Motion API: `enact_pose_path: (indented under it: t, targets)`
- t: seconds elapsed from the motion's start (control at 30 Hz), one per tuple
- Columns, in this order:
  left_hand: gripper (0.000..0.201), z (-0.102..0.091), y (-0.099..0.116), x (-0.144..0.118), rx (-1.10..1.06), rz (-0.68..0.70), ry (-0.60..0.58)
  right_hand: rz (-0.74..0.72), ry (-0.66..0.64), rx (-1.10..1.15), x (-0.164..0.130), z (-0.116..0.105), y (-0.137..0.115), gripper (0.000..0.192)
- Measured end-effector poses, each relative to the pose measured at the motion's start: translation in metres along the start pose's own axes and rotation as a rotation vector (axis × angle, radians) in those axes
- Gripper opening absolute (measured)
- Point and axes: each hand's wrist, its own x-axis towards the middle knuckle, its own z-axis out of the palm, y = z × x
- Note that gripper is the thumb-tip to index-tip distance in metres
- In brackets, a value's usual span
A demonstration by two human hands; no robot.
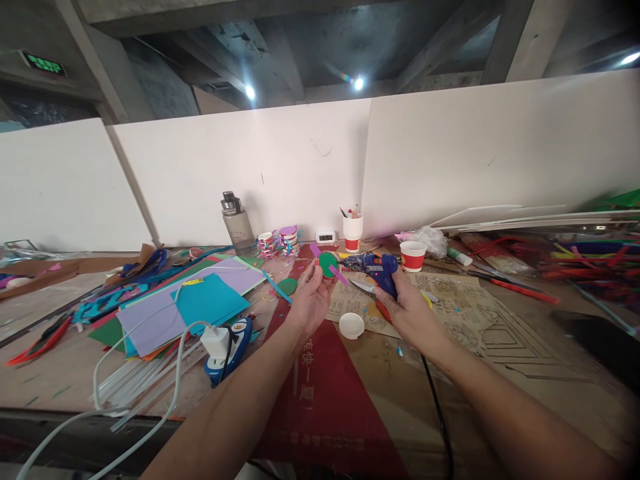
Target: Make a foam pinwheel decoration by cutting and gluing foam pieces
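Note:
Between the fingers of my left hand [313, 300] is a green paper disc [328, 264] with purple paper strips [339, 274] sticking out from its edge. My right hand [407, 307] is wrapped round the handle of a blue glue gun [381, 268], whose nozzle points left at the disc. A black cord [438, 413] hangs down below my right hand. Under the glue gun lie scissors [363, 286], partly hidden by my right hand. A small white round lid-like piece [351, 325] rests on the table between my hands.
Coloured paper sheets [213, 303] and a blue-white power strip [241, 340] lie left. Behind stand a bottle [237, 223], decorated small cups [289, 240], a white clock [325, 237] and a cup of tools [353, 232]. A red-white paper cup [413, 256] stands right.

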Motion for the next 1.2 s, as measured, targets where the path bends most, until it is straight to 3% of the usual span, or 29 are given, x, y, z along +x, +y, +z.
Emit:
enact_pose_path:
  t: [0.3, 1.2]
  targets:
    - [0.015, -0.0037, -0.0034, -0.0009, 0.034, -0.027, -0.069, -0.026, 0.019, 0.045, -0.0003, -0.0014, -0.0044, 0.043]
    - [0.014, -0.0066, -0.0084, -0.0035, 0.061, -0.066, -0.107, 0.013, 0.002, 0.03, -0.0025, -0.0059, -0.0074, 0.046]
